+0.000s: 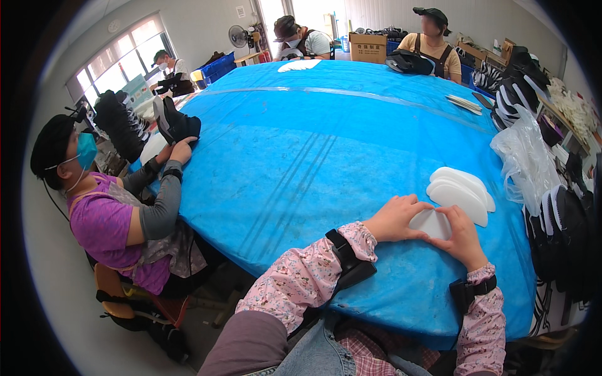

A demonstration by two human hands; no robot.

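Both my hands meet over the blue-covered table at its near right. My left hand and my right hand pinch a white rounded flat piece from its two sides, thumbs and fingertips close together. Part of that piece is hidden behind my fingers. Just beyond my right hand lie several similar white half-round pieces, overlapping in a loose stack. What material they are made of I cannot tell.
A clear plastic bag and stacked black shoes crowd the right edge. At left a co-worker handles a black shoe. More people sit at the far side, near a cardboard box. Thin pale strips lie far right.
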